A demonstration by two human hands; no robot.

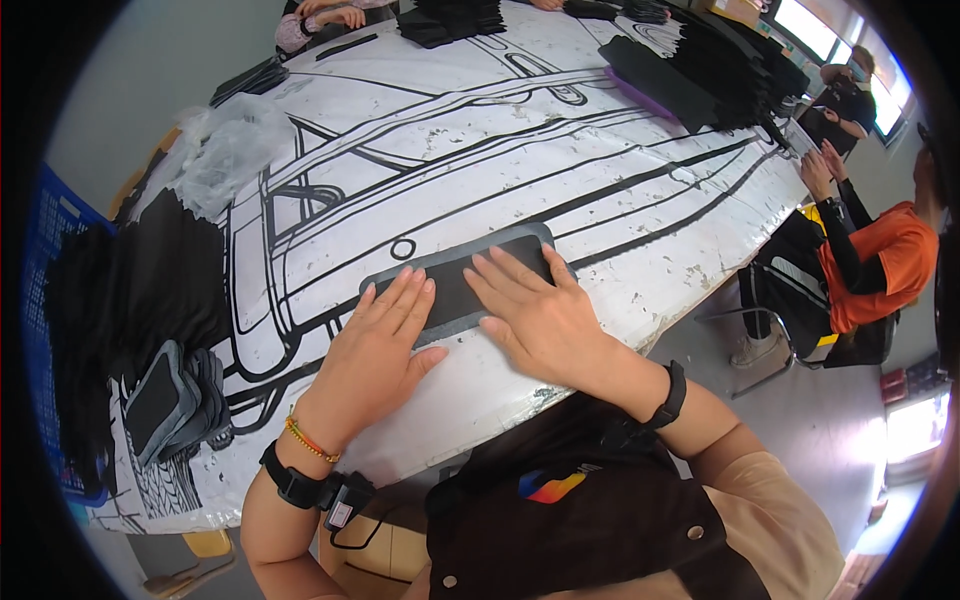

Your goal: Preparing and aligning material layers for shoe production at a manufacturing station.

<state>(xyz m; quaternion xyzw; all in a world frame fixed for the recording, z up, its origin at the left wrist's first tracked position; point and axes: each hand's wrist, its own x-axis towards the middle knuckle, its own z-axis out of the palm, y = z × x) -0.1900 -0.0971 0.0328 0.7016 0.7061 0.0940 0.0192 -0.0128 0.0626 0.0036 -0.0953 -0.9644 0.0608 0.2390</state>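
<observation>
A flat black rectangular piece with a grey border and rounded corners (448, 292) lies on the table in front of me. My left hand (375, 345) rests flat on its left part, fingers stretched out. Across its right part lies my right hand (545, 320), palm down with fingers spread. Neither hand grips anything. Both hands hide part of the piece, and I cannot tell its exact kind. To the left, a small stack of similar black pieces with grey edges (165, 400) sits near the table's edge.
Black cloth stacks (175, 260) and a clear plastic bag (235, 145) lie at left, beside a blue crate (45, 230). More dark cloth (660, 85) covers the far right of the white, black-lined table (450, 180). A seated person in orange (870, 270) works at right.
</observation>
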